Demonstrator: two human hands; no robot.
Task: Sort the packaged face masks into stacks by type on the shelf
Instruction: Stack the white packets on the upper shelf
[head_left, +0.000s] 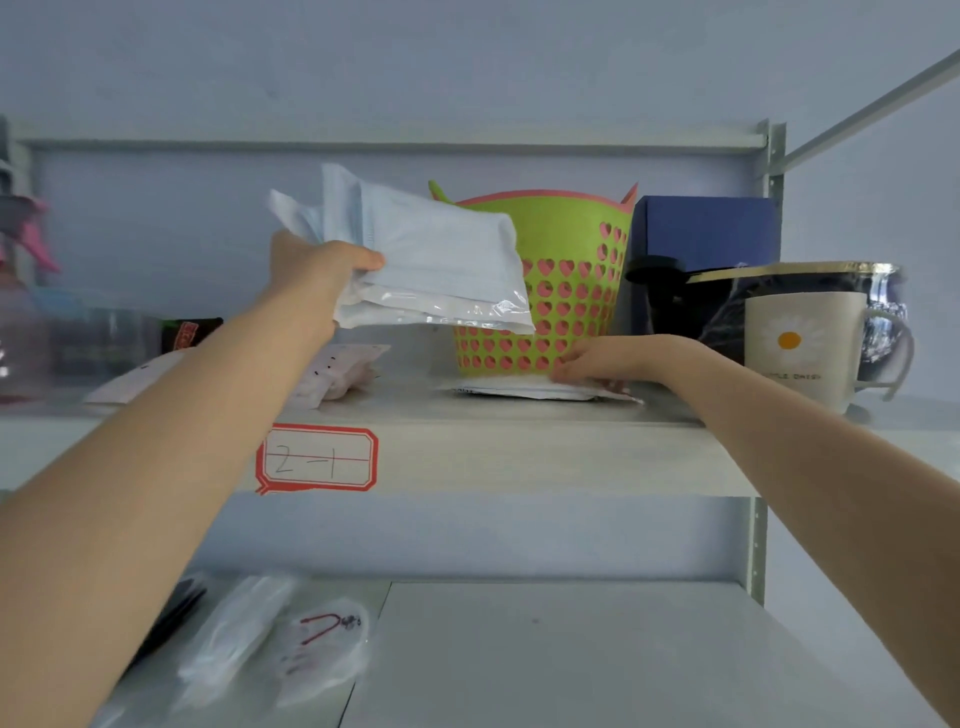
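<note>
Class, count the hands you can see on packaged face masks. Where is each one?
2. The left hand grips a bundle of mask packets raised before the green basket; the right hand rests on a flat stack on the shelf.
</note>
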